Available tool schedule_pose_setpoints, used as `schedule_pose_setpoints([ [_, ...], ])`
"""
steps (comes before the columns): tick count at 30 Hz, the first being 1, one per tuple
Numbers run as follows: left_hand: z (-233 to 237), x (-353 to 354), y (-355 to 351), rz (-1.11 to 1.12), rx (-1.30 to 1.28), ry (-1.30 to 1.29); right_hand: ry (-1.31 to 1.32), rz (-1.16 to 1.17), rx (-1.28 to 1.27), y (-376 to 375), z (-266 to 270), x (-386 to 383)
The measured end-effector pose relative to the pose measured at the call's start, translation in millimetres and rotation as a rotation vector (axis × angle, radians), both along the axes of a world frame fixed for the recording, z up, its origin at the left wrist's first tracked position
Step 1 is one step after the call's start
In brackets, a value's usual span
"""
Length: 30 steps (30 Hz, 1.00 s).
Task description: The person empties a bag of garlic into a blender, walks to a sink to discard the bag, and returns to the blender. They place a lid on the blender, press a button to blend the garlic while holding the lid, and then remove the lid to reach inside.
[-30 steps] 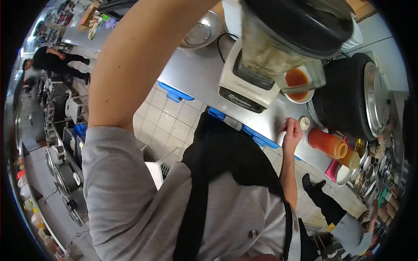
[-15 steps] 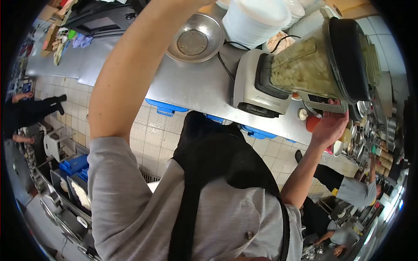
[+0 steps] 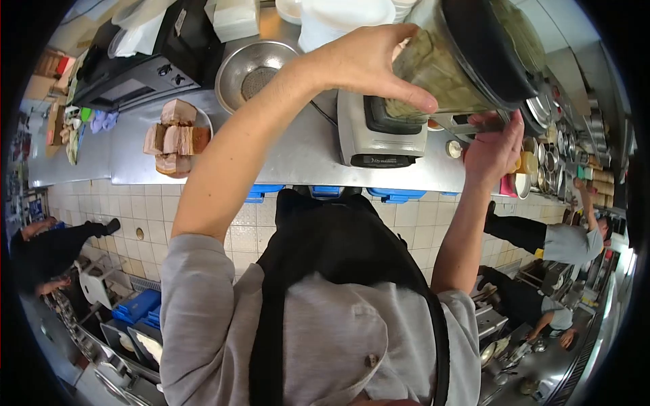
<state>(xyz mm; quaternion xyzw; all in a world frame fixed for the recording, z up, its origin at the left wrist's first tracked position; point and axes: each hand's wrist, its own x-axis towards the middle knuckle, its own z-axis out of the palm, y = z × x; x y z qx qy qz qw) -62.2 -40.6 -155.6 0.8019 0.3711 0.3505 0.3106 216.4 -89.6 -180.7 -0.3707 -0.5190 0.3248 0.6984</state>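
A clear blender jug point(image 3: 443, 78) with pale chunks inside and a black lid point(image 3: 477, 47) leans over its white motor base point(image 3: 382, 143), the jug's foot right at the base's seat. My left hand point(image 3: 369, 62) clasps the near side of the jug, thumb along its lower wall and the other fingers partly hidden behind it. On the right, my right hand point(image 3: 497, 145) is closed around the jug's handle below the lid.
A perforated steel bowl point(image 3: 233, 78) lies left of the blender on the steel counter point(image 3: 288, 152). Pork belly blocks point(image 3: 179, 139) sit farther left, near a black oven point(image 3: 145, 74). Stacked white containers point(image 3: 345, 17) stand behind. Co-workers point(image 3: 572, 237) are off to both sides.
My left hand has come from beyond the top edge onto the jug. My right hand has gone from an opened palm by the handle to gripping it. The view has shifted, revealing the pork belly.
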Motion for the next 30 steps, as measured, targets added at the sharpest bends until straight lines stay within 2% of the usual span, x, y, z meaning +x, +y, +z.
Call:
schedule_pose_setpoints([
  [2, -6, 10, 1, -0.030, -0.041, -0.081, 0.001, 0.052, -0.004, 1, -2, -1],
  [4, -7, 19, -2, -0.094, 0.000, -0.286, 0.068, 0.077, -0.005, 7, -7, -2],
  [7, -14, 38, -2, -0.039, -0.034, -0.348, 0.225, 0.158, -0.048, 8, -8, -5],
  [8, -14, 41, -1, -0.039, -0.033, -0.338, 0.318, 0.209, -0.084, 7, -4, -8],
  [9, -12, 43, 0, 0.001, -0.061, -0.324, 0.344, 0.103, -0.135, 7, 3, -17],
  [10, -10, 45, 0, 0.041, -0.086, -0.308, 0.358, 0.105, -0.130, 7, 3, -17],
  [19, -8, 46, -5, 0.029, -0.100, -0.356, 0.338, 0.135, -0.109, 4, 10, -17],
  [26, 22, 48, -12, -0.016, -0.068, -0.399, 0.356, 0.156, -0.121, 8, 31, -10],
  [28, 35, 47, -15, -0.085, -0.002, -0.537, 0.355, 0.134, -0.128, 12, 42, -9],
  [30, 35, 47, 0, -0.065, -0.082, -0.452, 0.362, 0.109, -0.148, 15, 54, -7],
])
